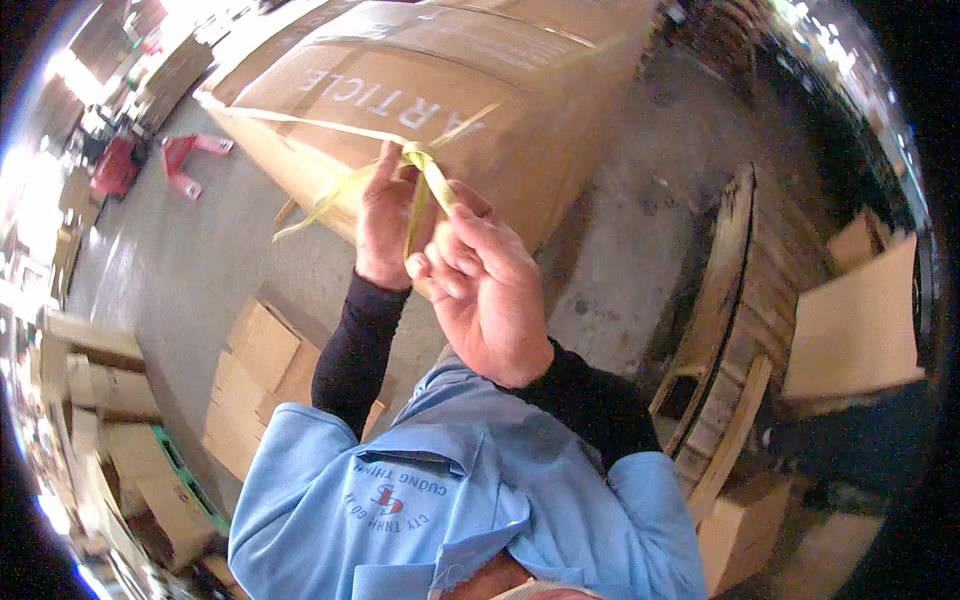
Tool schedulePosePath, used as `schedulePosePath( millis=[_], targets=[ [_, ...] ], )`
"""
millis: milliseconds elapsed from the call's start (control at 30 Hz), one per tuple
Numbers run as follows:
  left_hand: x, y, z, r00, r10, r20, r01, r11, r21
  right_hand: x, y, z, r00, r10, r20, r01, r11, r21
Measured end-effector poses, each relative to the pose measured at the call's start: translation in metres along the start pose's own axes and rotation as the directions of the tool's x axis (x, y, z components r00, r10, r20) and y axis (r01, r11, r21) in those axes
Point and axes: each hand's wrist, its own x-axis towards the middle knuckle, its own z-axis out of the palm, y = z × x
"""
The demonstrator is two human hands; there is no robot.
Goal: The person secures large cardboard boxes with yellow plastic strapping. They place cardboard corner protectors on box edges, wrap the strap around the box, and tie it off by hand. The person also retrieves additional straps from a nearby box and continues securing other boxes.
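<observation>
A yellow strap (420,157) runs round a large brown cardboard box (375,75) and is gathered in a knot or loop at the box's near edge. My left hand (382,232) is closed at the strap just left of the knot, with some fingertips hidden behind it. My right hand (490,295) grips the strap on the other side, its fingers curled, with a length hanging between both hands. A loose strap end trails left across the box's side.
A red pallet jack (185,160) stands on the grey floor at the far left. Flattened cardboard (255,370) lies left of me, with more stacked cartons (110,390) beyond. Wooden pallets (725,330) line the right side, near a cardboard sheet (855,325) and a smaller carton (742,530).
</observation>
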Motion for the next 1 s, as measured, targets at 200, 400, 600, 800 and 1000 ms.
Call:
schedulePosePath(
  millis=[200,400,600,800,1000],
  targets=[
    [0.039,-0.001,0.009,0.986,0.146,-0.077,-0.153,0.984,-0.088,0.045,-0.019,-0.031,0.984,0.169,0.056,-0.167,0.985,-0.052],
    [0.045,0.036,-0.006,0.951,0.25,-0.184,-0.231,0.966,0.118,0.109,-0.078,-0.043,0.913,0.16,0.375,0.35,0.163,-0.923],
    [0.051,0.068,-0.017,0.815,0.515,-0.266,-0.357,0.808,0.468,0.25,-0.091,-0.018,0.487,0.448,0.75,0.873,-0.27,-0.406],
    [0.038,0.093,-0.028,0.713,0.636,-0.295,-0.471,0.747,0.469,0.336,-0.035,-0.021,0.076,0.712,0.698,0.979,0.079,-0.187],
    [0.026,0.116,-0.045,0.575,0.744,-0.34,-0.548,0.659,0.514,0.366,-0.018,-0.023,0.01,0.672,0.74,0.974,0.162,-0.16]
  ],
)
